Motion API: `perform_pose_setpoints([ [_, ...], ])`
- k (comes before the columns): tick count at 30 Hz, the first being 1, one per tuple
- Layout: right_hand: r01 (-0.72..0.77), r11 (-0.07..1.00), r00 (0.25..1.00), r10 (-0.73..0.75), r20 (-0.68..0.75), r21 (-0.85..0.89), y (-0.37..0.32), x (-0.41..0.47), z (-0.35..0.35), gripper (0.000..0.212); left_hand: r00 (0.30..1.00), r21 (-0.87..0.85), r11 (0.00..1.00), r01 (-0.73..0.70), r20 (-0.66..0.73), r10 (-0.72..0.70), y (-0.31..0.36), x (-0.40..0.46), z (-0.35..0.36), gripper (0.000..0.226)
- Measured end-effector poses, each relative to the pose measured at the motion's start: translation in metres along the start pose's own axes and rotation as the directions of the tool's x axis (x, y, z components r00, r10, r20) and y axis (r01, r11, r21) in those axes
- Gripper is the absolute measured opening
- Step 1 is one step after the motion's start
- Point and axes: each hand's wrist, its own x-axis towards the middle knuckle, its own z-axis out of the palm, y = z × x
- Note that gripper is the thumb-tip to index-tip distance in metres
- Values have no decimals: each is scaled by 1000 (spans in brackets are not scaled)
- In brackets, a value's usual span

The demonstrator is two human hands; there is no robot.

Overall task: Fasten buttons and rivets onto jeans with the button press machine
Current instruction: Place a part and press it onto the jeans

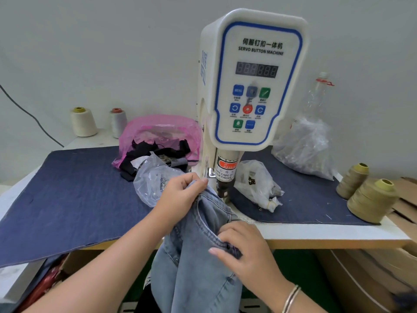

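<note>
jeans point(198, 263) faded soft denim, both hands pinching stitched waistband: left point(180, 195), right point(246, 251), beside white machine point(248, 86)

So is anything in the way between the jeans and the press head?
Nothing visible blocks it. The jeans, held by the left hand and right hand, reach almost to the press head; the plastic bags lie off to either side.

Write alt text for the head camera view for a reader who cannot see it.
Two hands, left hand and right hand, grip light blue jeans at the waistband, holding them at the base of a white servo button machine. Plastic bags and thread spools sit on the dark denim cloth covering the table.
</note>
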Motion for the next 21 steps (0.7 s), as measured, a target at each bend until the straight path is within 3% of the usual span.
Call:
perform_pose_setpoints([
  [2, -16, 989, 999, 21, -32, 148, -2, 3, -7, 27, 1000, 93, 996, 6, 4, -6, 2, 1, -7, 35],
  [5, -180, 817, 972, 234, -30, 548, -6, 15, -23, 29, 999, 356, 934, 20, -33, -9, -9, -7, -18, 23],
  [8, -153, 898, 988, 131, 81, 413, -11, 23, -30, 29, 996, 414, 908, 71, -74, -44, -28, -26, -15, 22],
  [11, -72, 975, 957, 8, 290, 209, -16, 10, -11, 30, 959, 196, 963, 187, -247, -136, -35, -30, -13, 20],
  [15, -89, 988, 953, 47, 300, 128, -12, -4, 5, 22, 940, 13, 971, 239, -254, -228, -24, -22, -15, 24],
  [18, -93, 989, 965, 61, 256, 113, -12, 8, 0, 23, 941, 72, 977, 200, -291, -171, -14, -13, -19, 22],
  [21, -172, 939, 978, 128, 162, 298, -9, 21, -11, 20, 931, 389, 908, 156, -365, -4, -6, -7, -32, 18],
])
